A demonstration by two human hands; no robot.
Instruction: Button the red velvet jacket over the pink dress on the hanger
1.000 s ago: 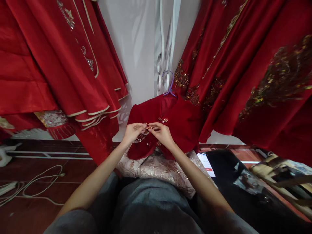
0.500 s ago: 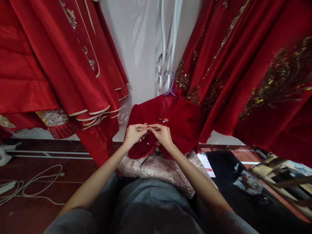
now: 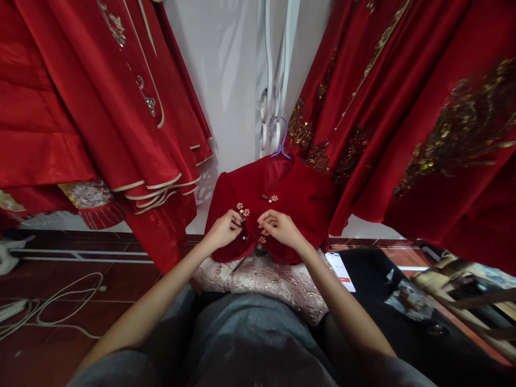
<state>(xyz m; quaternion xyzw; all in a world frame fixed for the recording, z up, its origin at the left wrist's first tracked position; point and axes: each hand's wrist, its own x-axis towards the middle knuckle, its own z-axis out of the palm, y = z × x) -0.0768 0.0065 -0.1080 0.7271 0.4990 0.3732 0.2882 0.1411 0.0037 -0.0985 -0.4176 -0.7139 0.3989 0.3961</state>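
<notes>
A red velvet garment [image 3: 304, 207] hangs in front of me on a purple hanger [image 3: 282, 149]. A jewelled flower ornament [image 3: 243, 210] with pearls sits on its left panel, right at the fingertips of my left hand [image 3: 224, 230]. Those fingers are curled together; whatever they pinch is too small to make out. My right hand [image 3: 281, 228] hovers over the front opening, thumb and fingers drawn together, its contents also unclear. Above it is a gold fastener [image 3: 270, 198] at the neckline, and below it a small gold flower [image 3: 262, 239].
Pale brocade fabric [image 3: 268, 277] lies across my lap. A phone [image 3: 341, 272] and a clear plastic bag [image 3: 410, 301] rest on the black surface at right. Red garments [image 3: 161, 134] hang on both sides. A white cable [image 3: 68, 301] is coiled on the floor at left.
My hands were joined fingertip to fingertip over the flower ornament. Now they are apart, the right one moved to the right and the left slightly down, leaving the ornament uncovered.
</notes>
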